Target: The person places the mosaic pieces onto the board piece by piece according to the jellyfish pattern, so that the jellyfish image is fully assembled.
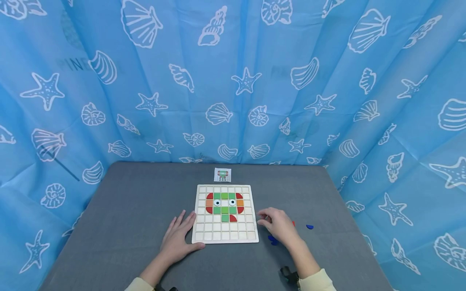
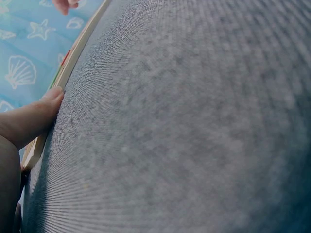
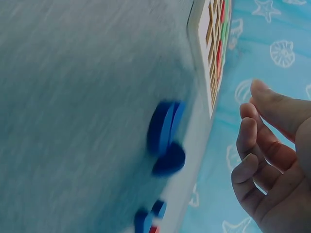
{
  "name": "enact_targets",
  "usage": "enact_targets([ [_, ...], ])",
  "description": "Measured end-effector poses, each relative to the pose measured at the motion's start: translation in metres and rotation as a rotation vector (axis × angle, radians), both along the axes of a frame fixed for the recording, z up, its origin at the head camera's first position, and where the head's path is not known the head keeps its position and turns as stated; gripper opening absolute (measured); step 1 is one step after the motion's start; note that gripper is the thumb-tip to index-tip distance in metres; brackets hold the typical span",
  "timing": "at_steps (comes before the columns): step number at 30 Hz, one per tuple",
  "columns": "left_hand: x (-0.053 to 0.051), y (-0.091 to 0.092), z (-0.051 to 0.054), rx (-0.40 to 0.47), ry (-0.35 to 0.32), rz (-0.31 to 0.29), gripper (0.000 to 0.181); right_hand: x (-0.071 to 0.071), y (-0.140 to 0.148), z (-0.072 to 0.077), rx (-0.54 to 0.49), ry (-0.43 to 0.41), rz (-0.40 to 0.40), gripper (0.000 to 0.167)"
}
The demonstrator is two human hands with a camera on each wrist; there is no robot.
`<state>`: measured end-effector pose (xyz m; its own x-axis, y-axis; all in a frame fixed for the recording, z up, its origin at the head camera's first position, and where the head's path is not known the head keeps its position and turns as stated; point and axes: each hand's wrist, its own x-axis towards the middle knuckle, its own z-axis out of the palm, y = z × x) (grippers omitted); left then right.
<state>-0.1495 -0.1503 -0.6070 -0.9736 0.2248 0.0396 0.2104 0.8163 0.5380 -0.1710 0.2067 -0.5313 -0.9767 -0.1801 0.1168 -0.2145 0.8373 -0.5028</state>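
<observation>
The pale gridded board (image 1: 225,235) lies flat on the grey table (image 1: 145,202), its squares partly filled; near its centre and towards 12 o'clock sit red, green and orange tiles (image 1: 224,210), with two round eye tiles (image 1: 232,202) among them; one green square and one red quarter-round stand in the row just below that block, towards 6 o'clock, while the squares round the border are bare.

The left hand (image 1: 176,238) is at the board's 8 o'clock, fingers straight and spread, touching the edge, with the thumb at the near corner; it is not clamped on anything. The right hand (image 1: 278,224) hangs at 3 to 4 o'clock, just beside the board, fingers loosely bent; thumb and index tips are slightly apart, and nothing shows between them.

At 4 o'clock from the board, a few dark blue pieces (image 1: 272,240) lie close together, next to the right hand; farther out, towards 3 o'clock, lies a blue half-round (image 1: 310,226); a red piece (image 1: 293,223) peeps out past the right hand, which hides part of it. A small printed card (image 1: 222,175) lies at 12 o'clock, beyond the board; a blue shell-patterned curtain (image 1: 233,101) hangs behind.
</observation>
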Motion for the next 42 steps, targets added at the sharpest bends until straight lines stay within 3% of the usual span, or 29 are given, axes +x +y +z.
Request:
enact_targets([
  [11, -0.001, -0.001, -0.001, -0.005, 0.024, 0.000, 0.115, 0.007, 0.035, 0.002, 0.028, 0.025, -0.077, 0.022],
  [21, -0.001, -0.001, 0.001, -0.002, 0.033, -0.001, 0.115, 0.009, 0.062, -0.003, 0.012, 0.053, -0.089, 0.022],
  [34, 0.004, 0.002, -0.004, 0.005, -0.004, 0.000, 0.115, 0.016, 0.099, -0.013, 0.071, -0.136, -0.121, 0.028],
  [42, 0.001, 0.000, 0.000, 0.000, 0.000, -0.005, 0.114, 0.009, 0.099, -0.017, 0.040, -0.165, -0.134, 0.024],
])
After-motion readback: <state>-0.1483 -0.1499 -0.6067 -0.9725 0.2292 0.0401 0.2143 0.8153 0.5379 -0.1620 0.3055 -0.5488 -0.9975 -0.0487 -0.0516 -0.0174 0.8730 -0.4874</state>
